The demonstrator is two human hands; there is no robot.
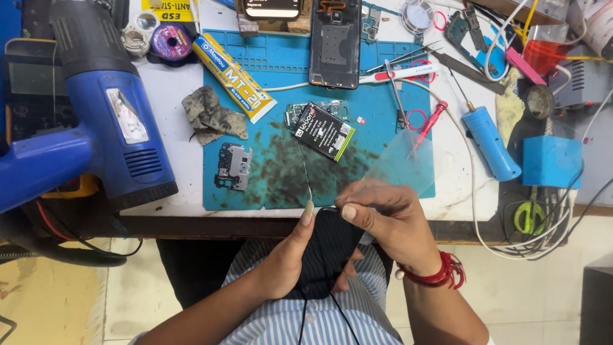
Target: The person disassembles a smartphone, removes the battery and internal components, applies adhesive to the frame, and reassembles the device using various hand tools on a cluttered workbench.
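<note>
Phone point(332, 246), dark and screen-up, sits low in the frame over the person's lap, just off the near edge of the surface point(172, 137). The left hand point(290, 255) cradles it from beneath and along its left side, fingers wrapped around the body and thumb laid up along the edge. The right hand point(389, 220) meets it at the top corner, fingers pinched narrow on a clear film point(402, 160) that rises away from the phone over the blue mat point(281, 64). Whether the film is still stuck to the glass lower down cannot be told. Beyond lie a battery point(324, 131), an opened phone shell point(335, 41), a small board point(234, 167), a glue tube point(235, 78), a crumpled rag point(211, 115), a heat gun point(102, 108) at the left and a blue tool point(490, 142) at the right. As a judgement, the risks are these: the phone is held over the lap with nothing under it, so a sharp tug on the film could twist it out of the left hand's grip; the thin film could crease or cling to itself if pulled at a steep angle; and grit from the stained mat could reach the screen.
</note>
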